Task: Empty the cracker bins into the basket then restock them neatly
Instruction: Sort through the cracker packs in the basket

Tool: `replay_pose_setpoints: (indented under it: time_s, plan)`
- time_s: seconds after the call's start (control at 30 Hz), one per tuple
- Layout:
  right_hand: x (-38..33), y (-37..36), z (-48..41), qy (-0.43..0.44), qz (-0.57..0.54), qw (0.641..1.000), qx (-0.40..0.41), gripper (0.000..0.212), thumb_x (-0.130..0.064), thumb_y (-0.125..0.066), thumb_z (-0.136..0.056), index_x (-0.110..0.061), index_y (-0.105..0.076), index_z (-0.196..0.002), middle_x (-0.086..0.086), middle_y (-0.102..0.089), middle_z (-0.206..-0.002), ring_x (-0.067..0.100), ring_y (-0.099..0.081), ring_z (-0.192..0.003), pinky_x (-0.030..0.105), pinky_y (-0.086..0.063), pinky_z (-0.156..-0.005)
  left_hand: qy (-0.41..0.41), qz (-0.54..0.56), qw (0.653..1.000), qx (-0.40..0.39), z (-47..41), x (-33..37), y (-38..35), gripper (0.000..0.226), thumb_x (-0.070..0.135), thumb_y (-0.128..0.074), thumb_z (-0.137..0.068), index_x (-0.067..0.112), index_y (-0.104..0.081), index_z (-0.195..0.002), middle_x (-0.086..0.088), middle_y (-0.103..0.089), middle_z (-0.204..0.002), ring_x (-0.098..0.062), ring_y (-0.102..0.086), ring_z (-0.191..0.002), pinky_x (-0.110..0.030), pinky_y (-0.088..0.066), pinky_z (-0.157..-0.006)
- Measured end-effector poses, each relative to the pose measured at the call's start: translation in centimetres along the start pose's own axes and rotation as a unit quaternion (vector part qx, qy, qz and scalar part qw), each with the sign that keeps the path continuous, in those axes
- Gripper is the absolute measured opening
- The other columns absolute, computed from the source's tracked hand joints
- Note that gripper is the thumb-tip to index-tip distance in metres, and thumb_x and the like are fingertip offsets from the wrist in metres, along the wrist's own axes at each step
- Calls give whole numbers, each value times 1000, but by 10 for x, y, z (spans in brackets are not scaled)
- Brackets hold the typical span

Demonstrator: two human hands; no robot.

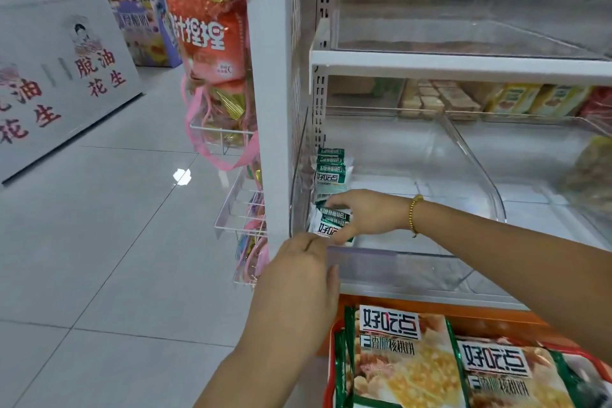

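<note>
Two hands work at the left front corner of a clear bin (402, 263) on a white shelf (414, 295). The right hand (362, 217), with a gold bead bracelet (413, 214) at its wrist, reaches in from the right and holds a small stack of green-and-white cracker packets (326, 227). Its fingers curl over the top and its thumb is underneath, close against the bin's left wall. Just behind that stack, a row of the same packets (329, 169) stands on edge along that wall, running toward the back. The left hand (298, 278) sits just in front of and below the held packets, its back to the camera and its fingers bent toward the bin's front lip; whether it grips the lip cannot be told. Below the shelf, at the lower right, a red basket (328, 384) carries large cracker bags (400, 371) of the same brand, lying flat, well apart from the right hand.
</note>
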State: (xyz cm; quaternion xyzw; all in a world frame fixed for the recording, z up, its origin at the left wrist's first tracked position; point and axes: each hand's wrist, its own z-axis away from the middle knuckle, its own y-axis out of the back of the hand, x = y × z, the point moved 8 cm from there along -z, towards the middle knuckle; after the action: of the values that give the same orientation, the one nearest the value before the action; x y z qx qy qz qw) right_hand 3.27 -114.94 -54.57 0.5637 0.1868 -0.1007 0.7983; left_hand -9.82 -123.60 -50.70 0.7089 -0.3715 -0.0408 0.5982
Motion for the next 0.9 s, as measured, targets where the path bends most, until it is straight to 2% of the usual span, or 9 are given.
replay_pose_setpoints:
  time_s: [0.17,0.27,0.33,0.4,0.57,0.63,0.73,0.83,0.9]
  plan:
    - [-1,10,1,37,43,997,60,78,-40,-75,-79,-16,-39,-143,3,-45,-144,19,-45,-126,26,-36,-102,25,-5,1000,-7,0,-3,1,26,18,-69,-75,13,-72,-100,1,-70,-97,-15,-67,-80,-23,-53,-65]
    - [8,11,-5,41,71,994,67,83,-40,-75,-80,-15,-33,-147,4,-25,-157,19,-28,-141,23,-23,-110,31,0,999,-16,0,3,7,33,21,-62,-86,14,-65,-118,1,-64,-115,-17,-63,-99,-26,-50,-82]
    - [14,12,-12,38,94,992,77,84,-39,-75,-79,-17,-32,-148,3,-16,-159,18,-20,-144,22,-18,-112,16,-1,1000,-11,-1,8,9,40,29,-46,-96,21,-50,-135,8,-51,-134,-9,-51,-118,-19,-39,-96]
    - [19,17,-18,30,121,986,107,81,-38,-74,-80,-18,-33,-147,5,-17,-158,21,-19,-143,26,-20,-113,11,6,1000,1,-1,8,14,43,33,-38,-98,26,-41,-141,13,-41,-141,-3,-43,-124,-14,-31,-100]
    - [12,26,-20,21,201,964,173,79,-44,-75,-76,-18,-38,-141,9,-31,-144,25,-29,-130,33,-35,-106,11,15,1000,-1,-1,5,13,42,32,-40,-98,25,-43,-140,12,-44,-140,-5,-45,-123,-16,-34,-98]
    - [18,33,-18,-31,175,961,212,89,-45,-81,-67,-12,-36,-137,12,-36,-136,27,-35,-124,34,-40,-100,14,18,1000,-1,-1,4,12,41,31,-40,-98,24,-45,-138,12,-45,-139,-5,-46,-122,-16,-35,-98]
    - [35,30,-16,-146,37,966,210,99,-35,-88,-61,-1,-29,-133,19,-40,-129,30,-48,-116,32,-43,-92,22,29,999,-5,-1,2,10,40,29,-44,-97,21,-50,-135,10,-49,-136,-8,-50,-118,-18,-39,-94]
    - [45,20,-18,-198,-75,961,176,90,-23,-88,-64,1,-30,-130,14,-52,-123,28,-54,-112,31,-45,-85,27,33,999,-1,-2,2,11,38,27,-46,-96,18,-54,-132,7,-52,-133,-10,-53,-115,-18,-39,-90]
    - [45,15,-22,-198,-114,962,150,76,-21,-87,-67,1,-43,-124,8,-57,-120,24,-57,-110,28,-47,-86,27,32,999,4,-4,4,12,38,28,-45,-96,19,-53,-133,8,-51,-134,-9,-52,-116,-18,-39,-92]
